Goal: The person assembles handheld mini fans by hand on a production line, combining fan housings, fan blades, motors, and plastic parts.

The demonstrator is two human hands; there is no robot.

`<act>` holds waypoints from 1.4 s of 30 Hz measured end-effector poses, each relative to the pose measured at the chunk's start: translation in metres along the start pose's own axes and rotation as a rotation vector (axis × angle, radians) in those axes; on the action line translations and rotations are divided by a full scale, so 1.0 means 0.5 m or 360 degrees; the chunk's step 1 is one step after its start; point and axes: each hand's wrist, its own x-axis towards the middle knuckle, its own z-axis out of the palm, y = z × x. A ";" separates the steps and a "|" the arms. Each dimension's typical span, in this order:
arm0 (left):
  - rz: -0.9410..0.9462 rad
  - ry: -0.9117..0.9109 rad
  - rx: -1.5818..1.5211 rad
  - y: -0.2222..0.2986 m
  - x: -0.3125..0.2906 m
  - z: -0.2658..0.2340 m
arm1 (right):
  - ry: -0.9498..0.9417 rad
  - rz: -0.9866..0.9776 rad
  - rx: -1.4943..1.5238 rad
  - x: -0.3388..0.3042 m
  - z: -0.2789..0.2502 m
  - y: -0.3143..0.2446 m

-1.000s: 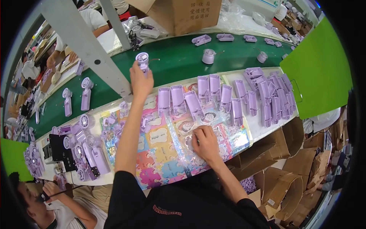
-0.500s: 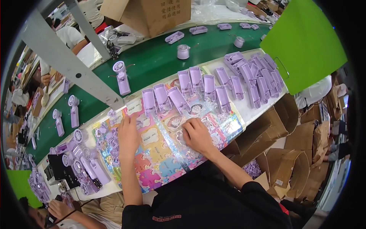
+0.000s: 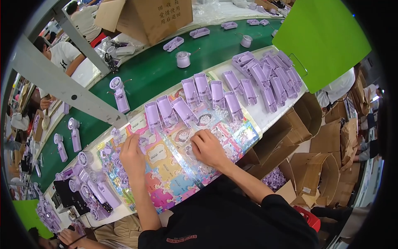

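Observation:
My left hand (image 3: 132, 155) is over the left part of a colourful puzzle-patterned mat (image 3: 178, 184). Its fingers are stretched forward, close to a heap of small purple plastic parts (image 3: 118, 172). On the middle of the mat rests my right hand (image 3: 208, 149), its fingers curled under; whatever may be beneath them is hidden. Beyond both hands stands a row of purple, tray-like handle shells (image 3: 183, 112), some with bits of wire at their lower ends. More of these shells lie in a crowded pile (image 3: 271, 81) at the right end of the table.
Purple handheld fan bodies (image 3: 99, 186) crowd the left of the table. Behind it runs a green conveyor belt (image 3: 145, 79) carrying fan parts. A metal post (image 3: 74, 97) slants across the left; a green panel (image 3: 321, 43) stands right. Cardboard boxes (image 3: 313, 176) sit below. A co-worker's hand (image 3: 70, 236) shows lower left.
The whole view has shifted slightly, so the belt and shells appear further left. Both hands stay in nearly the same places over the mat.

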 end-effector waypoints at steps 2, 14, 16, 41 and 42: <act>-0.0057 0.0063 -0.0036 0.014 0.005 -0.008 | -0.0022 0.0003 -0.0004 0.001 -0.001 0.000; -0.0281 -0.0143 -0.1357 0.222 -0.066 0.123 | -0.0104 0.0171 0.0522 -0.017 -0.027 -0.002; -0.0422 -0.0149 -0.1495 0.226 -0.066 0.140 | -0.0085 0.0124 0.0445 -0.020 -0.025 -0.005; -0.0133 -0.0149 -0.0375 0.063 -0.063 0.151 | -0.0261 -0.0298 -0.1080 0.551 0.060 0.200; -0.0130 -0.0141 -0.0368 0.063 -0.060 0.148 | -0.0553 -0.0002 -0.0896 0.574 0.069 0.206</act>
